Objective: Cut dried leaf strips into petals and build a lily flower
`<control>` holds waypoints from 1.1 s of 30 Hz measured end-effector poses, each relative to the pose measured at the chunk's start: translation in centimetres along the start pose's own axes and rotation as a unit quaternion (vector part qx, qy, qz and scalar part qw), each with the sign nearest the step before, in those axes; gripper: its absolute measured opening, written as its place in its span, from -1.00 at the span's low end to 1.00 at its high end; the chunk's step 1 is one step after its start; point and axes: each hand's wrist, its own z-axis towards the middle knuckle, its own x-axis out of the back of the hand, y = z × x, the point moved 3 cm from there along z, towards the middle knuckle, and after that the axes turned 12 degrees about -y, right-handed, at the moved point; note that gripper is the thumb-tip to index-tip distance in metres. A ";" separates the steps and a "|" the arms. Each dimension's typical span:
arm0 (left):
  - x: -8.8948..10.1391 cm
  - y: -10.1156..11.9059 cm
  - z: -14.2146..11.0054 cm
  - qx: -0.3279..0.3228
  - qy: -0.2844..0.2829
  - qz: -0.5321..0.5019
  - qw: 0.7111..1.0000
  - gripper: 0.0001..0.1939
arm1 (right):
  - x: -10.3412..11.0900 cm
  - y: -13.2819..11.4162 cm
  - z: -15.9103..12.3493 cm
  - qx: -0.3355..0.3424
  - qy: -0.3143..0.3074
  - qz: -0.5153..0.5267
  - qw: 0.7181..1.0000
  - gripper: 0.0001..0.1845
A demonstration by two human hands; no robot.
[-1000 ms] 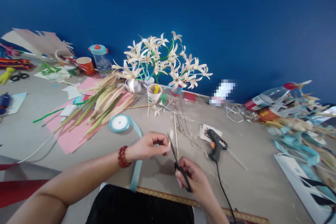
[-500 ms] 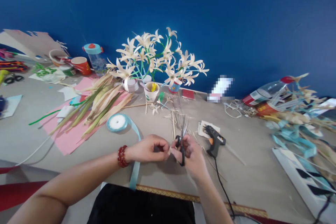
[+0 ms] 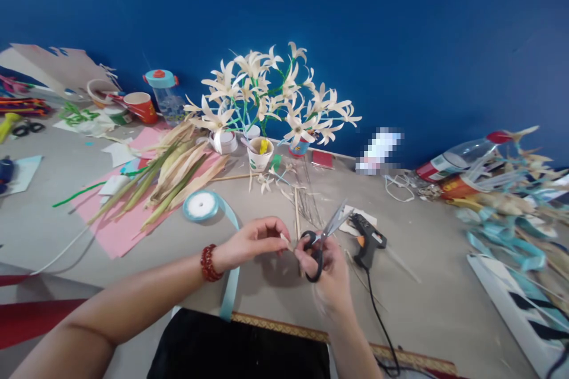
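Observation:
In the head view, my left hand (image 3: 255,243) pinches a small pale piece (image 3: 287,241) that looks like dried husk. My right hand (image 3: 331,272) is closed round black-handled scissors (image 3: 332,225), whose blades point up and to the right, slightly apart. The right fingertips meet the other end of the pale piece. Under and behind my hands lie thin sticks (image 3: 297,213) and wires. A roll of light blue ribbon (image 3: 200,206) stands left of them, its loose end passing beneath my left wrist.
Pale husk flowers (image 3: 267,92) stand in cups at the back. Corn husks (image 3: 173,180) lie on pink paper (image 3: 111,237) at left. A black glue gun (image 3: 368,240) with its cord sits close right of my right hand. A plastic bottle (image 3: 462,154) and a white power strip (image 3: 502,302) are farther right.
The scissors have swung from nearly upright to tilting right within my right hand. My left fingers have risen slightly, and the pale piece shows more clearly. The view has shifted a little.

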 end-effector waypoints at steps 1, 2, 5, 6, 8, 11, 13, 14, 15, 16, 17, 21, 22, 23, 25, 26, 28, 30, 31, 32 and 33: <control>-0.2 -0.2 0.0 0.000 -0.003 -0.014 1.000 -0.75 | -0.3 0.1 0.0 0.008 0.005 0.009 1.000 -0.70; -0.2 -0.4 0.0 -0.002 -0.002 -0.022 1.000 -0.76 | -0.6 0.1 0.1 0.012 0.007 0.014 1.000 -0.69; -0.2 -0.7 0.0 -0.015 0.021 -0.022 0.999 -0.78 | -1.0 0.0 0.1 0.009 0.015 0.017 1.000 -0.66; -0.2 -0.6 0.0 -0.021 0.033 -0.019 0.999 -0.78 | -0.9 0.0 0.0 0.000 0.016 0.011 1.000 -0.65; -0.1 -0.3 0.0 -0.036 0.051 -0.019 0.998 -0.79 | -0.6 -0.1 -0.4 -0.026 -0.002 -0.013 1.000 -0.64; 0.0 0.4 0.0 -0.066 0.051 -0.040 0.996 -0.79 | -0.1 -0.1 -1.5 -0.068 -0.090 -0.059 0.992 -0.60; -0.1 0.6 0.0 -0.080 0.043 -0.053 0.994 -0.79 | 0.1 0.0 -2.3 -0.101 -0.147 -0.085 0.980 -0.54; -0.1 0.7 0.0 -0.082 0.041 -0.056 0.994 -0.79 | 0.2 0.1 -2.6 -0.119 -0.165 -0.097 0.974 -0.51; -0.1 0.8 0.0 -0.082 0.040 -0.058 0.994 -0.79 | 0.3 0.2 -2.8 -0.132 -0.174 -0.107 0.970 -0.49; -0.1 0.8 0.0 -0.079 0.039 -0.060 0.994 -0.78 | 0.3 0.2 -3.0 -0.141 -0.180 -0.113 0.967 -0.48; -0.1 0.8 0.0 -0.076 0.039 -0.062 0.994 -0.78 | 0.2 0.2 -3.1 -0.144 -0.184 -0.114 0.966 -0.47; -0.3 0.8 0.0 -0.066 0.039 -0.068 0.995 -0.75 | 0.0 0.1 -2.9 -0.143 -0.188 -0.107 0.966 -0.48; -0.3 0.8 0.0 -0.064 0.039 -0.066 0.995 -0.75 | -0.1 0.1 -2.8 -0.146 -0.188 -0.109 0.965 -0.48; -0.3 0.9 0.0 -0.062 0.037 -0.063 0.995 -0.75 | 0.0 0.1 -2.7 -0.148 -0.188 -0.112 0.965 -0.48; -0.3 0.8 -0.1 -0.059 0.033 -0.057 0.996 -0.76 | 0.0 0.1 -2.6 -0.150 -0.189 -0.115 0.964 -0.47; -0.2 0.8 -0.1 -0.059 0.033 -0.057 0.996 -0.77 | 0.0 0.1 -2.6 -0.151 -0.189 -0.115 0.963 -0.47; -0.2 0.7 -0.1 -0.059 0.033 -0.059 0.996 -0.77 | 0.1 0.1 -2.6 -0.151 -0.186 -0.115 0.964 -0.48; -0.1 0.6 -0.1 -0.058 0.036 -0.063 0.996 -0.77 | 0.1 0.1 -2.6 -0.151 -0.184 -0.118 0.964 -0.49; -0.1 0.6 -0.1 -0.057 0.038 -0.066 0.995 -0.76 | 0.1 0.0 -2.6 -0.151 -0.184 -0.120 0.964 -0.49; -0.1 0.5 -0.1 -0.056 0.041 -0.069 0.995 -0.76 | 0.0 0.0 -2.6 -0.152 -0.186 -0.122 0.963 -0.49; -0.1 0.5 0.0 -0.054 0.043 -0.072 0.995 -0.76 | 0.0 0.0 -2.6 -0.153 -0.187 -0.124 0.962 -0.49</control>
